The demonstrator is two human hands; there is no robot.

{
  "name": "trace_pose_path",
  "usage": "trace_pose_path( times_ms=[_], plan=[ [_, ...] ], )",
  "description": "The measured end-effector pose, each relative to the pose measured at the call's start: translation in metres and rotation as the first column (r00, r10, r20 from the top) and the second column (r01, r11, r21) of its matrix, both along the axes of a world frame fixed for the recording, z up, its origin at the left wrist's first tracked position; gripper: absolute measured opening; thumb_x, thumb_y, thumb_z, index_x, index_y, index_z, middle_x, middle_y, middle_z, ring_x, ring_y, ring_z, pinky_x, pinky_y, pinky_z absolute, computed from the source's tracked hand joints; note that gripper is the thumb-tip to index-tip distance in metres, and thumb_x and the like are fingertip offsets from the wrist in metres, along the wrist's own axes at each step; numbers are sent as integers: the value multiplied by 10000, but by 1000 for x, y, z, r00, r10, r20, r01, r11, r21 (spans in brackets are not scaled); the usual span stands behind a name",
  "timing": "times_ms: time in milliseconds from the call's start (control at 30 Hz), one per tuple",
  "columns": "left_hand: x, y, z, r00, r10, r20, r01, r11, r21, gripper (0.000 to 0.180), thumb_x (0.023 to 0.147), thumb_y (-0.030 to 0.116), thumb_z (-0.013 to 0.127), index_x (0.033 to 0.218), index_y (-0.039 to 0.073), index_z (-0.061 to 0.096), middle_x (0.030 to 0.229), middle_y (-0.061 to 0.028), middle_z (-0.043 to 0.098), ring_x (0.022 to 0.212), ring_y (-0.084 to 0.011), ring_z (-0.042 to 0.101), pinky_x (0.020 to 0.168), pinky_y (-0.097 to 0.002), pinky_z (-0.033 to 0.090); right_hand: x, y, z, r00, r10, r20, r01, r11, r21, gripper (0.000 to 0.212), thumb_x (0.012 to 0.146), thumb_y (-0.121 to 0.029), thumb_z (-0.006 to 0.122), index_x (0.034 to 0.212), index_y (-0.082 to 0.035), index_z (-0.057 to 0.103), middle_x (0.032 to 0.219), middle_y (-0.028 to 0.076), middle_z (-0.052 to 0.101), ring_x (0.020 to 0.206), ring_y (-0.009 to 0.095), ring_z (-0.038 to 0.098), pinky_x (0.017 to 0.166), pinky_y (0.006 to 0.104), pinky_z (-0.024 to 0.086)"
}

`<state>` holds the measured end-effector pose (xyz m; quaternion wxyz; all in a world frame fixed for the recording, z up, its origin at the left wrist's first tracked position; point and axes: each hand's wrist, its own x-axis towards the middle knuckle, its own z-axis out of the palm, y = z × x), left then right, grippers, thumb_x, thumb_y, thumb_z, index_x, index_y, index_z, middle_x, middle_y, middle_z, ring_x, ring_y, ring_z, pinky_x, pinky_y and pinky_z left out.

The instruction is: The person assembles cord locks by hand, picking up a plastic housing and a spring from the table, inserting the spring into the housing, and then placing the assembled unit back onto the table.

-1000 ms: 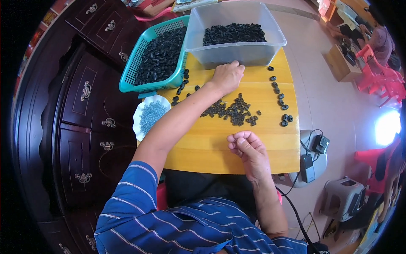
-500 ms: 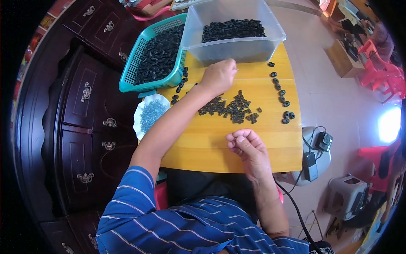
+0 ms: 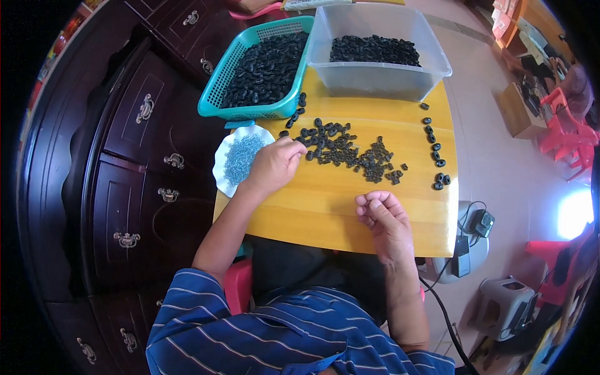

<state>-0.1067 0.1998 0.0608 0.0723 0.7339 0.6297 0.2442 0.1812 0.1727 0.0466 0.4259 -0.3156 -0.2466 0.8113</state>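
My left hand hovers between a white scalloped dish and a loose pile of small black plastic pieces. Its fingers are bent together, and what they hold, if anything, is hidden. In the dish lie many tiny bluish, shiny pieces, perhaps springs. My right hand is over the near right part of the yellow wooden table, thumb pressed to the fingertips. Anything in that pinch is too small to make out. Larger black oval pieces form a broken line along the right edge.
A green plastic basket full of black pieces stands at the far left. Beside it is a clear plastic bin holding more of them. Dark wooden drawers border the left side. A grey stool stands on the floor at right.
My left hand has come back from beside the clear bin, down and left to near the dish. The right hand keeps its pinch. The whole view has shifted a little.
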Motion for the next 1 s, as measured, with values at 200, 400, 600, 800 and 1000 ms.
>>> trace_pose_path(
  times_ms=[200, 400, 600, 800, 1000],
  plan=[
    [11, -2, -5, 985, -5, -175, 6, 1000, 7, 181, 885, 137, 693, 1043, 54, 722, 967, -86, 666, 881, -288, 679, 752, -405, 553, -1, 0, 1, 1000, -12, 16, 12, 1000, 16, 112, 1020, -125, 591, 1101, -65, 639, 1060, 72, 720, 901, 123, 663, 836, 269, 520],
    [13, 5, -5, 953, -25, -301, 17, 999, -29, 224, 875, 186, 719, 1061, 61, 728, 957, -72, 645, 913, -272, 670, 766, -407, 548, -1, 0, 2, 999, -20, 27, 19, 1000, 23, 107, 1012, -125, 600, 1092, -68, 641, 1052, 72, 719, 904, 131, 668, 842, 271, 528],
    [18, -2, -4, 987, -14, -158, 5, 998, -57, 185, 886, 166, 694, 1035, 62, 723, 948, -107, 659, 908, -310, 671, 778, -432, 544, 1, 1, 1, 1000, -13, 26, 12, 1000, 29, 108, 1007, -132, 607, 1090, -76, 646, 1051, 68, 719, 910, 140, 672, 850, 274, 527],
    [53, -27, 31, 976, -122, 182, 115, 992, 50, 181, 866, 67, 719, 1042, 30, 720, 884, -87, 672, 723, -245, 654, 638, -341, 515, -3, -3, 0, 996, 22, 82, -29, 996, 87, 138, 1025, -148, 587, 1125, -68, 637, 1059, 71, 717, 905, 126, 659, 839, 258, 509],
    [82, -42, 37, 907, -275, 320, 254, 961, 105, 239, 791, 10, 791, 1026, 34, 759, 885, -86, 681, 757, -206, 671, 639, -299, 528, -7, -5, 5, 992, 64, 107, -78, 988, 134, 190, 1045, -211, 581, 1132, -46, 620, 1002, 40, 693, 912, 110, 616, 847, 259, 474]
  ],
)
